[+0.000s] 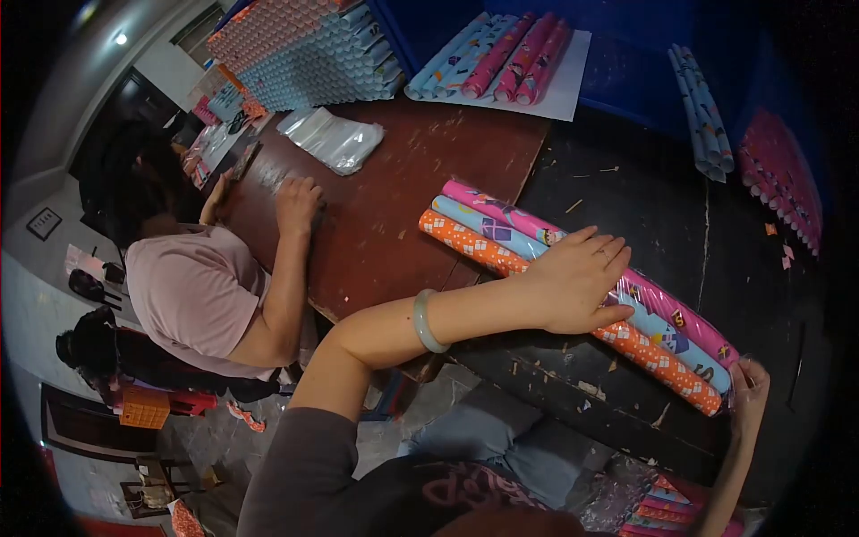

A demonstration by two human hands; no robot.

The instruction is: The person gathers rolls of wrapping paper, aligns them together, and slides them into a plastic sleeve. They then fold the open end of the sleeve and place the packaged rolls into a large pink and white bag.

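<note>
Three wrapping-paper rolls lie side by side on the black table (573,376): a pink roll (676,315), a light blue roll (474,213) and an orange roll (662,365). Clear film shines over them. Across the middle of the rolls rests my left hand (586,279), palm down, its fingers extended and slightly apart. At the rolls' right end, my right hand (748,387) has its fingers pressed together on the clear film by the pink and blue roll ends.
A co-worker (201,286) sits at the left by the red-brown table (420,152). Clear bags (333,139) lie there. Rolls on white paper (573,80) and a large roll stack (304,67) stand behind. More blue rolls (702,116) are at the right.
</note>
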